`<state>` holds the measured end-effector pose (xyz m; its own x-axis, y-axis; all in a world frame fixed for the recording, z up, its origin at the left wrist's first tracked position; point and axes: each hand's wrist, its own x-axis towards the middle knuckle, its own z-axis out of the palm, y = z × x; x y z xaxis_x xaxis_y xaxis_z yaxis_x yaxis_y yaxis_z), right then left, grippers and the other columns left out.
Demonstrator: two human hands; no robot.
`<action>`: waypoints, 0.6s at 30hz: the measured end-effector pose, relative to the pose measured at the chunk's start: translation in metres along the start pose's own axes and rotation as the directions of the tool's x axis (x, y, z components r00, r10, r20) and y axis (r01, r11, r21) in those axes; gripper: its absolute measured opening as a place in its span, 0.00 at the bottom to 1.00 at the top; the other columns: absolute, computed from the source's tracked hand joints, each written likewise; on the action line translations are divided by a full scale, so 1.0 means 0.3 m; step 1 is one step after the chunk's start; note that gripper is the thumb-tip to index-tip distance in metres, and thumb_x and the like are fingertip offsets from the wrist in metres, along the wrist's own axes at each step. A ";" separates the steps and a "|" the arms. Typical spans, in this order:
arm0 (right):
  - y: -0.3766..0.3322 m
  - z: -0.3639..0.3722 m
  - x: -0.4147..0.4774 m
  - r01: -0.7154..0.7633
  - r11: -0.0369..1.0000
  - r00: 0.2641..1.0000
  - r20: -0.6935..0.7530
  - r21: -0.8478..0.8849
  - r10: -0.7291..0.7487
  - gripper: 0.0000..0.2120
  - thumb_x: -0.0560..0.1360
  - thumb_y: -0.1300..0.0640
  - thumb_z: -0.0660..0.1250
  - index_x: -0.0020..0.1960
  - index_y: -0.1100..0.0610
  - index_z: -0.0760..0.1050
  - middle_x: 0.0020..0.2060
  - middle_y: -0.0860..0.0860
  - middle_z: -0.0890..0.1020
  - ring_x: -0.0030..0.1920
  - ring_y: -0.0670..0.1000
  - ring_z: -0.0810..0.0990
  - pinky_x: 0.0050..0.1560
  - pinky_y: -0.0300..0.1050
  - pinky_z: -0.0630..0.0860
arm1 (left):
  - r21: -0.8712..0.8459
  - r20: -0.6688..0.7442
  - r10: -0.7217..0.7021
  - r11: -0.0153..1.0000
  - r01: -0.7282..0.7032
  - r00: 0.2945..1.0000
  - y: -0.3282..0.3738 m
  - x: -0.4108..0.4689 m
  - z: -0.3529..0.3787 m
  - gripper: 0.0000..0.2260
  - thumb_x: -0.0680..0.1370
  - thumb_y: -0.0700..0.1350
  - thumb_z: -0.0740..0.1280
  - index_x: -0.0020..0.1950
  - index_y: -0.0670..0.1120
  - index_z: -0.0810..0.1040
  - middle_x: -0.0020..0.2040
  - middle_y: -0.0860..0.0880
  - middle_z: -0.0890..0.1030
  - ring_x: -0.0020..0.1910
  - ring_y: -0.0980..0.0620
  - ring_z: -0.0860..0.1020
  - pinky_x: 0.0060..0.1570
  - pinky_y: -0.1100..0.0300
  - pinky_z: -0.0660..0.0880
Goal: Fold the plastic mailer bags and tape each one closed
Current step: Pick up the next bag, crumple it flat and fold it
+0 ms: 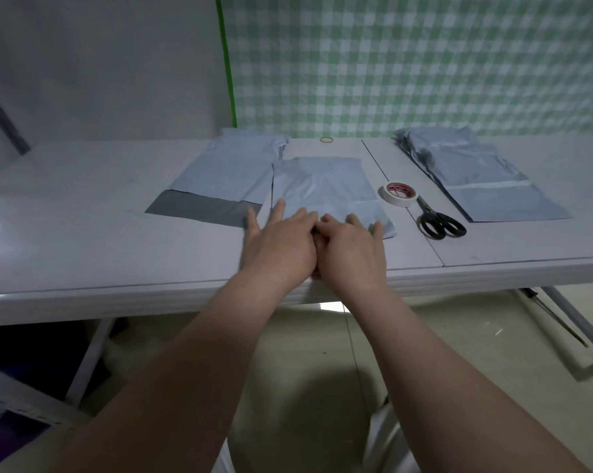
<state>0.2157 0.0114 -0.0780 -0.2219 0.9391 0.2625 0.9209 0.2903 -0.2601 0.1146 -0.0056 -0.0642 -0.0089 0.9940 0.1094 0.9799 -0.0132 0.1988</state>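
Neither hand is gripping anything. The left hand and right hand lie side by side, thumbs meeting, with fingers spread flat and pressing on the near end of the pale blue mailer bag in the middle of the table. To me it looks like a fold being creased. To do it well, I'd sweep the palms apart from the centre toward the bag's side edges, pushing the air out so the slippery plastic doesn't spring up. One hand should stay planted while the other goes for the tape roll, just right of the bag and touching the scissors. A left pile of bags butts against this one, and a right pile sits beyond the scissors.
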 end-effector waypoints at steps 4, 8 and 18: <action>-0.007 -0.001 0.001 -0.057 0.998 0.998 0.031 -0.021 0.057 0.13 0.80 0.55 0.52 0.55 0.49 0.75 0.48 0.46 0.78 0.63 0.54 0.68 0.69 0.59 0.52 | 0.036 0.078 -0.002 0.999 0.000 0.997 -0.012 -0.005 0.003 0.20 0.83 0.47 0.45 0.75 0.52 0.56 0.77 0.55 0.55 0.77 0.49 0.46 0.71 0.35 0.44; 0.014 -0.003 -0.007 -0.073 0.996 0.997 0.005 -0.041 0.074 0.12 0.80 0.54 0.52 0.48 0.49 0.74 0.39 0.45 0.69 0.61 0.54 0.70 0.69 0.61 0.53 | 0.069 0.105 -0.036 0.997 0.029 0.994 -0.023 -0.008 0.007 0.23 0.82 0.48 0.46 0.78 0.56 0.48 0.79 0.55 0.47 0.77 0.48 0.42 0.71 0.36 0.41; 0.131 -0.068 -0.014 -0.172 0.985 0.984 0.050 -0.023 0.173 0.15 0.82 0.51 0.51 0.60 0.45 0.75 0.56 0.49 0.79 0.69 0.54 0.67 0.71 0.61 0.51 | 0.076 0.163 -0.097 0.993 0.086 0.982 -0.081 -0.011 0.003 0.23 0.83 0.47 0.44 0.76 0.62 0.45 0.79 0.52 0.41 0.77 0.48 0.37 0.71 0.37 0.39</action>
<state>0.2592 0.0150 -0.0703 -0.0750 0.9831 0.1668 0.9523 0.1202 -0.2803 0.0909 -0.0085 -0.0703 -0.0716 0.9949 -0.0704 0.9879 0.0805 0.1328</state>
